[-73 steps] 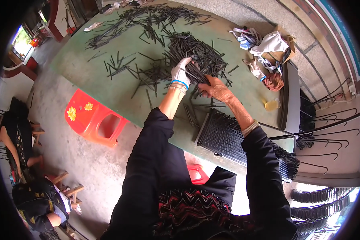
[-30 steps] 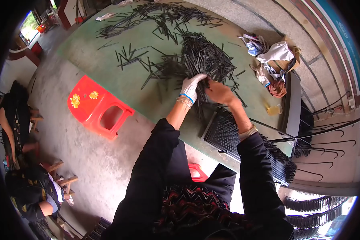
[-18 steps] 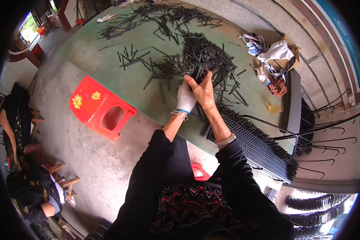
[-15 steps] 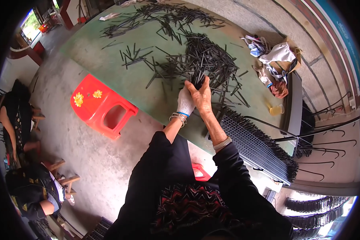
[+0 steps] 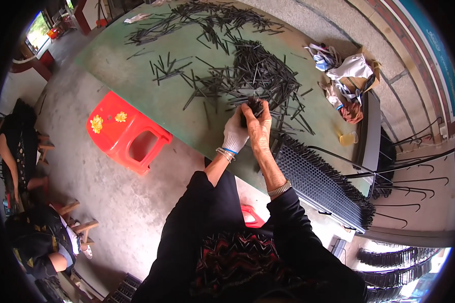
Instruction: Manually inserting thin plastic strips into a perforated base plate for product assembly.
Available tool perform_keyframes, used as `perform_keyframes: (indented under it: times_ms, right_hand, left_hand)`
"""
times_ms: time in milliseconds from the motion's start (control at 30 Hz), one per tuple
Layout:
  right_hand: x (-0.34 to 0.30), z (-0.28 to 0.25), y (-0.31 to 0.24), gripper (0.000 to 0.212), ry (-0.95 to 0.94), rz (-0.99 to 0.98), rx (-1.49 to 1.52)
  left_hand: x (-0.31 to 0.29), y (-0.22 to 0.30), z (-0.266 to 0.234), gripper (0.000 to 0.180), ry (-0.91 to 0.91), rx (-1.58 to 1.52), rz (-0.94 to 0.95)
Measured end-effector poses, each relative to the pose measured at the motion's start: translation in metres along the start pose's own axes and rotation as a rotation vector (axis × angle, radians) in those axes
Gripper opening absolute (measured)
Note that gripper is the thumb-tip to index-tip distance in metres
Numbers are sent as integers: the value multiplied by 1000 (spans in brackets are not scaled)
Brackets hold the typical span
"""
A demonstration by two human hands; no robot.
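A bundle of thin black sticks [image 5: 253, 106] is gripped between my two hands over the near edge of the green table [image 5: 116, 58]. My left hand [image 5: 235, 132], in a white knitted glove with a blue cuff edge, closes around its left side. Bare and with a metal band at its wrist, my right hand [image 5: 259, 132] presses thumb and fingers on the bundle from the right. The bundle's ends face up toward me; its lower part is hidden by my hands. Just beyond lies a heap of loose black sticks [image 5: 268, 70].
More black sticks [image 5: 207, 17] spread across the table's far end. A perforated rack [image 5: 318, 177] full of black pieces stands at right, near metal hooks [image 5: 409, 192]. Cloths [image 5: 351, 68] and a yellow cup [image 5: 348, 139] lie at far right. A red stool [image 5: 116, 123] stands left; people sit beyond.
The bundle has tipped from pointing away along the heap to standing more upright, its ends toward me. Both hands have drawn slightly nearer to me, away from the heap.
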State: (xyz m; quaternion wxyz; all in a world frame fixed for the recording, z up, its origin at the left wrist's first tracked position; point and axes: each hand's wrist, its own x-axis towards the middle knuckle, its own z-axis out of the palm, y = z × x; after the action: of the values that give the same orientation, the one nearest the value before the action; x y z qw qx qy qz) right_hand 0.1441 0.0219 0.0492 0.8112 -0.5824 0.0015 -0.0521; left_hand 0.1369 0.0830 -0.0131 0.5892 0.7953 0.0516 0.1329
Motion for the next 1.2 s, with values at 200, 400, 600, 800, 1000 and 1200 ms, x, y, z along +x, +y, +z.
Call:
perform_keyframes:
  times_ms: [200, 400, 600, 800, 1000, 1200]
  right_hand:
    - [-9, -13, -5, 37, 7, -31, -65]
    - [-11, -18, -6, 28, -43, -30, -159]
    - [-23, -14, -23, 48, -126, 0, -222]
    - [-13, -26, -39, 64, -80, 81, -319]
    - [-30, -61, -26, 27, -237, 72, -913]
    - [-64, -47, 39, 14, -344, -443, -1828]
  left_hand:
    - [-10, 12, -4, 53, -94, -50, 24]
    - [-13, 17, -1, 49, -63, -267, 171]
    - [-14, 13, -8, 48, -81, 49, -12]
    - [-7, 0, -6, 53, 99, -86, 177]
    - [33, -5, -27, 22, 24, -629, -280]
    - [47, -6, -44, 7, -35, -1023, -482]
